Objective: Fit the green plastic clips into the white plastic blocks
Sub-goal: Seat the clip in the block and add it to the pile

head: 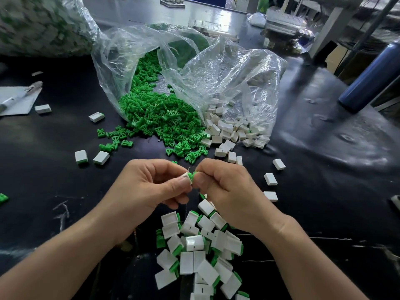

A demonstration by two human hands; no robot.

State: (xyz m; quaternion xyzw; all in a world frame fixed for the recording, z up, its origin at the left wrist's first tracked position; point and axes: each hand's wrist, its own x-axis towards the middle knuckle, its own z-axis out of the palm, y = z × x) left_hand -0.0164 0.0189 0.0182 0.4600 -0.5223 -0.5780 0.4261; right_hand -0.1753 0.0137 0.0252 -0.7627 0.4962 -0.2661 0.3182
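Note:
My left hand (149, 187) pinches a small white block (186, 176) between thumb and fingers. My right hand (225, 187) pinches a green clip (192, 175) whose end meets the block's open side. Both hands hover above the black table (324, 191). Behind them a clear bag (138, 68) spills a heap of green clips (160, 118), and a second clear bag (244, 79) spills white blocks (229, 128). Below my hands lies a pile of white blocks with green clips fitted (201, 252).
Loose white blocks (270, 179) lie scattered right of my hands and at the left (81, 156). A clipboard with a pen (17, 100) sits at the far left, a dark blue bottle (372, 76) at the right. A large filled bag (43, 24) stands back left.

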